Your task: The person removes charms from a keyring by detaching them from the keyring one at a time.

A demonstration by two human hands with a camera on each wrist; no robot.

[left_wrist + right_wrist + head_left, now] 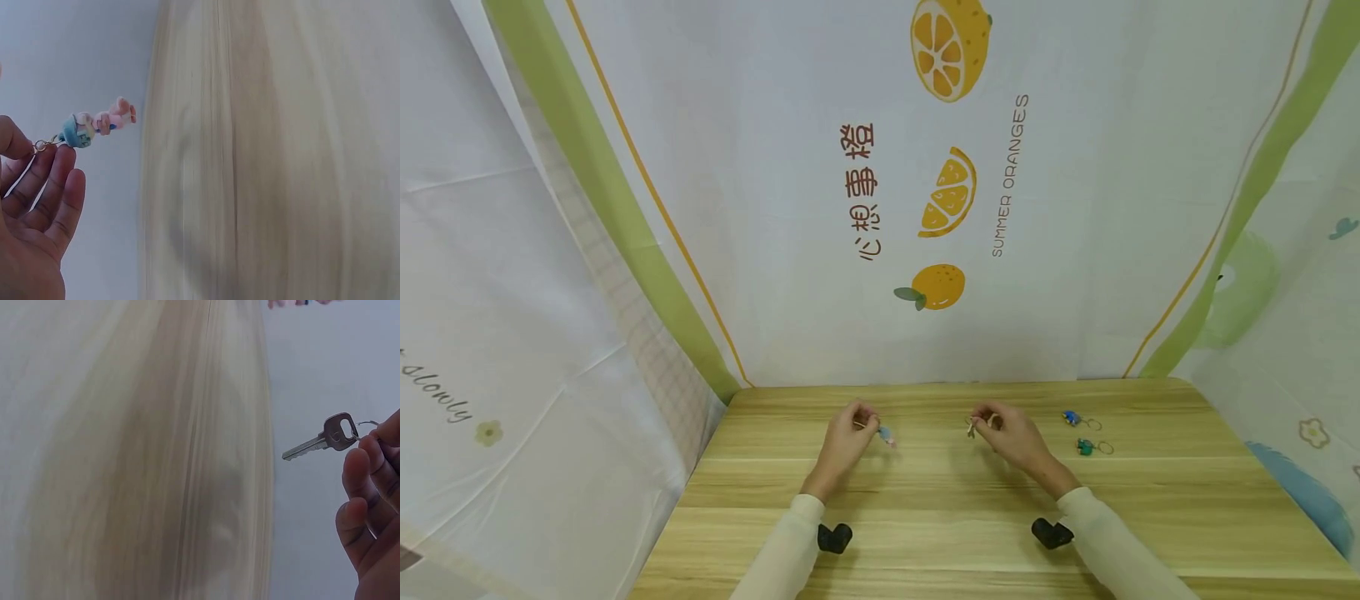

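Observation:
My left hand (848, 446) pinches a small figurine keychain (77, 131) by the gold ring and clasp at its end. The figure has a light blue top and a pink body, and it sticks out past the fingertips toward the right. Across from it, my right hand (1011, 435) pinches a thin metal ring between thumb and forefinger. From that ring hangs a silver key (338, 432) with a dark head, its blade pointing away from the fingers. Both hands are over the rear half of the table, with a gap between them.
On the wooden table (925, 533), right of my right hand, lie a blue keychain (1071, 418) and a green keychain (1085, 447), each with a ring. A white curtain (790, 250) printed with oranges rises behind the back edge.

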